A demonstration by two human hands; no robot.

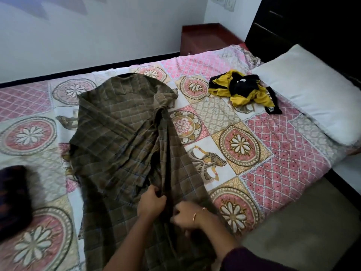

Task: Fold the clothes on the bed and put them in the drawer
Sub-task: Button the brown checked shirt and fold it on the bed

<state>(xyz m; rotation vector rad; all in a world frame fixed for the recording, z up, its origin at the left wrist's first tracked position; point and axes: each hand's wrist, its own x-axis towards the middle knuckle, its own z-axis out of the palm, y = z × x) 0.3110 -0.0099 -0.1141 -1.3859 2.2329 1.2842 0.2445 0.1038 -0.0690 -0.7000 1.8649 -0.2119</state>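
A large brown checked cloth (117, 137) lies spread and rumpled across the patterned bed sheet (273, 145). My left hand (151, 202) grips a bunched dark fold of it near the bed's front edge. Just to the right, my right hand (185, 215), with a thin bangle on the wrist, is curled on the same cloth and looks blurred. A crumpled yellow and black garment (242, 90) lies further back, near the pillow. No drawer shows clearly.
A white pillow (312, 98) rests at the right end of the bed. A dark folded item (13, 194) sits at the left edge. A reddish bedside unit (207, 38) and a dark wardrobe (304, 22) stand behind. Floor shows at the lower right.
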